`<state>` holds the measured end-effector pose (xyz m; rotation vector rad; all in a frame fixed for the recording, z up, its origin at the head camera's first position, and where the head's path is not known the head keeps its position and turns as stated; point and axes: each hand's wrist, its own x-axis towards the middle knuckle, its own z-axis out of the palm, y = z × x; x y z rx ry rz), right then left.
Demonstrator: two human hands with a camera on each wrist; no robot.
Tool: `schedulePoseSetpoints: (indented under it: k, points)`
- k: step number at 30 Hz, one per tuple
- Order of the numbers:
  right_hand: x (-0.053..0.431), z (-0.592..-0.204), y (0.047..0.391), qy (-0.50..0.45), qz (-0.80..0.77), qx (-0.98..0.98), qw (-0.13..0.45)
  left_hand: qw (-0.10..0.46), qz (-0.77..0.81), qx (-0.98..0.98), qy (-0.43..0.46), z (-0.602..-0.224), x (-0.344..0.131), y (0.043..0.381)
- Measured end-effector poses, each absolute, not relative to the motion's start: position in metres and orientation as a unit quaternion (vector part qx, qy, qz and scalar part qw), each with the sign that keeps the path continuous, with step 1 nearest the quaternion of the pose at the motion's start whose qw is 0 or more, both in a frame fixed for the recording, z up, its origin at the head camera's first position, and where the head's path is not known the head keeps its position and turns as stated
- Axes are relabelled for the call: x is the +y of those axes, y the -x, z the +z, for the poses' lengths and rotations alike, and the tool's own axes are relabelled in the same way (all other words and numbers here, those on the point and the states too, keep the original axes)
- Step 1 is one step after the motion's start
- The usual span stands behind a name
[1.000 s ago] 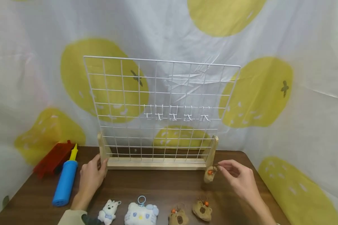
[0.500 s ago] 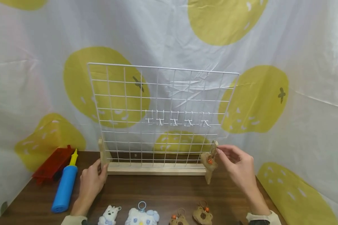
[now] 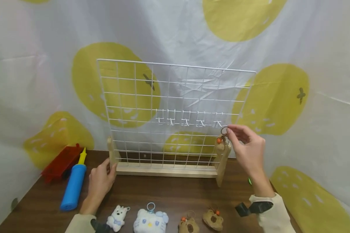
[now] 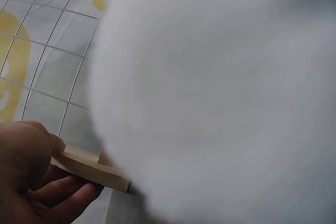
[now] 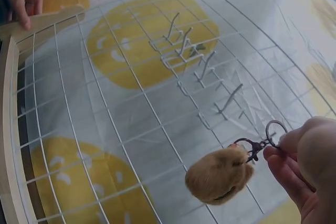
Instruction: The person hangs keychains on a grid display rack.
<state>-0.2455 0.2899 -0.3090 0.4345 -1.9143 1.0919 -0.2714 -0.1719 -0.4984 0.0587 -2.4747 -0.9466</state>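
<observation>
My right hand [image 3: 249,149] pinches the metal ring [image 5: 275,132] of a brown plush keychain [image 5: 218,177] between thumb and fingertips. The plush, with an orange bead, dangles in front of the right end of a white wire grid [image 3: 176,65], just below the rightmost hook. Several white hooks [image 3: 186,122] hang in a row on the grid. A wooden stand [image 3: 166,171] holds the grid upright. At its left end my left hand [image 3: 101,178] grips the wood, thumb above and fingers beneath in the left wrist view.
Along the front lie a white plush dog [image 3: 116,218], a white plush cat face [image 3: 150,221] and two brown plush keychains [image 3: 213,220]. A blue pump [image 3: 73,187] and a red tray-like thing [image 3: 62,161] stand left. A white blur [image 4: 220,98] fills much of the left wrist view.
My right hand has lifted the brown plush keychain from beside the stand's right foot up to near the hooks. The left hand stays on the stand.
</observation>
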Motion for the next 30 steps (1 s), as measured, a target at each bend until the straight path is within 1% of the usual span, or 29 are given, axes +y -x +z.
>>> schedulePoseSetpoints:
  k: [7,15,30]
  points:
    - [0.286,-0.306,0.256,-0.165,0.441,-0.769,0.431,0.236,-0.358,-0.903,-0.019,-0.499,-0.167,0.273]
    - [0.28,-0.314,0.263,-0.166,0.429,-0.774,0.435,0.231,-0.358,-0.905,-0.024,-0.497,-0.171,0.272]
    - [0.285,-0.316,0.259,-0.154,0.445,-0.78,0.411,0.249,-0.346,-0.904,-0.024,-0.498,-0.171,0.273]
